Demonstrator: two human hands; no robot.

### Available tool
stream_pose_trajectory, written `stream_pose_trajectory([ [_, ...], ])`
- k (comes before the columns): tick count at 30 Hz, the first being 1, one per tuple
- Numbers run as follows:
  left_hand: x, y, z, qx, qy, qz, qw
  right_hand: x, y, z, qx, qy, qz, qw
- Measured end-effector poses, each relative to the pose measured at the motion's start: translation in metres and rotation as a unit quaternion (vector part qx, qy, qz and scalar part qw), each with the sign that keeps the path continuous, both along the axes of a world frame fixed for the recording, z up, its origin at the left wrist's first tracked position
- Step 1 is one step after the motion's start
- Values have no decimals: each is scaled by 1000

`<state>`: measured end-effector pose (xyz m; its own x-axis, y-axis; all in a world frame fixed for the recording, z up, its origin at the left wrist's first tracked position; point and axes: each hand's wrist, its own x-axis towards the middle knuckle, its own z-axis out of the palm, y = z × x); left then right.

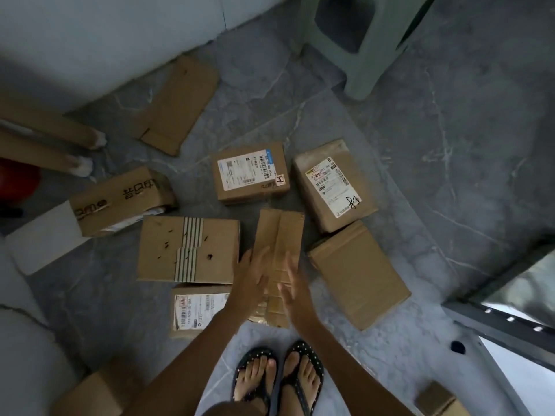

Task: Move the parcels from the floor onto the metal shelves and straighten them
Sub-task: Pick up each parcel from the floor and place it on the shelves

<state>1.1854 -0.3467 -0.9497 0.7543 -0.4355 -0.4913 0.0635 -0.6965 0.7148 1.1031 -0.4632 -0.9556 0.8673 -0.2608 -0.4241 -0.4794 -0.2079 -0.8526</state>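
Note:
Several brown cardboard parcels lie on the grey floor in front of my feet. A long narrow parcel (279,235) lies in the middle. My left hand (250,280) and my right hand (295,291) hover over its near end, fingers straight, palms facing each other, holding nothing. To its left lies a wide parcel with striped tape (187,249). A labelled parcel (195,309) sits under my left forearm. Further off lie two labelled parcels (250,174) (333,184), and a plain one (357,274) lies to the right. The dark metal shelf frame (498,319) shows at the right edge.
A pale green plastic stool (357,46) stands at the back. A flat cardboard sheet (180,105) and a printed box (120,201) lie at the left, by two cardboard tubes (45,127). More boxes (90,394) (438,399) sit near my feet.

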Motion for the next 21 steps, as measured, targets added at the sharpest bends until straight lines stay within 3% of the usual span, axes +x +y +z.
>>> stream_pose_trajectory([
  [4,14,-6,59,-24,-32,40,998,7,-10,60,9,0,-4,1000],
  [9,44,-16,213,-60,-121,46,990,33,-32,206,-15,-61,-11,998],
  [15,111,-64,474,-155,-254,83,951,107,-82,471,-90,-164,-60,980],
  [21,130,-115,779,-360,-327,150,861,142,-133,780,-193,-353,-129,906],
])
